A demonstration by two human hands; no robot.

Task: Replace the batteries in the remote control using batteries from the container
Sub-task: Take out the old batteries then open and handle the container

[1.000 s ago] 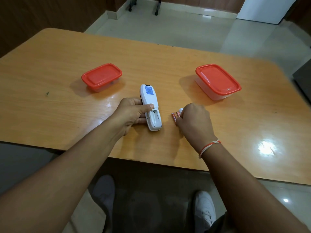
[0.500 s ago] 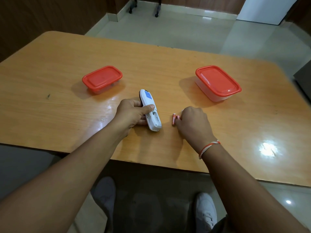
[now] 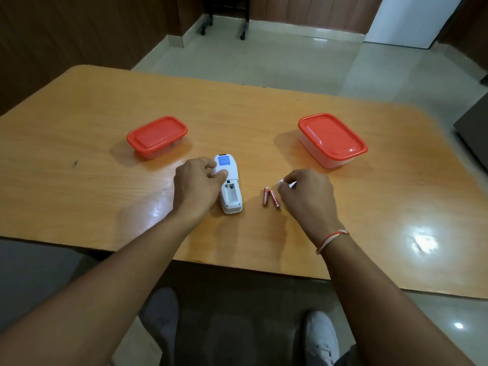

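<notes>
Now the right hand [image 3: 306, 196] has let go the two old batteries [image 3: 270, 197] beside its fingers, pinching only the white cover [image 3: 286, 184], while the left hand [image 3: 196, 184] grips the emptied remote control [image 3: 229, 183].

An office-like room: wood-panelled walls [image 3: 66, 30], tiled floor [image 3: 264, 56], castored furniture legs [image 3: 244, 30].

An orange wooden table [image 3: 79, 143] stands on a pale tiled floor [image 3: 264, 56]. Dark wood panelling [image 3: 66, 27] lines the wall at left. Chair legs on castors [image 3: 243, 30] show at the far end, and a white panel [image 3: 412, 17] stands at upper right.
</notes>
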